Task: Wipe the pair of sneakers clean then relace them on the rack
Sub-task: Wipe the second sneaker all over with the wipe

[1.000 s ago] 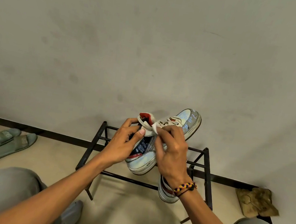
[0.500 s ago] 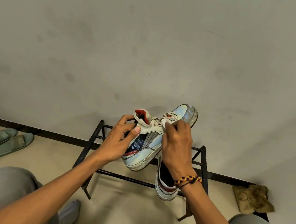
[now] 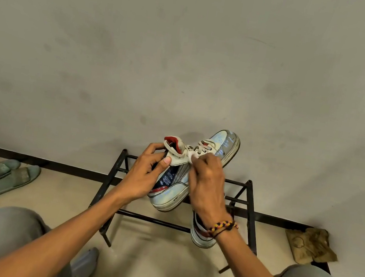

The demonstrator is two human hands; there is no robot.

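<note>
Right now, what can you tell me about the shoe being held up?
The white and silvery-blue high-top sneaker has a red lining, a dark side panel, a scuffed pale sole and white laces. It is tilted, toe up toward the wall, above the black metal rack. The left hand grips its heel collar; the right hand presses a small white wipe by the laces.

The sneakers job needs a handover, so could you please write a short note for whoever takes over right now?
Left hand: grips the heel collar of the raised sneaker, holding it above the rack.
Right hand: pinches a small white wipe against the sneaker's side near the laces.
Second sneaker: rests on the rack, partly hidden behind the right wrist.
Done: cannot tell how much is already wiped; the raised sneaker shows laces in its eyelets.
Left: finish wiping this sneaker, wipe the other if needed, relace both on the rack.
</note>
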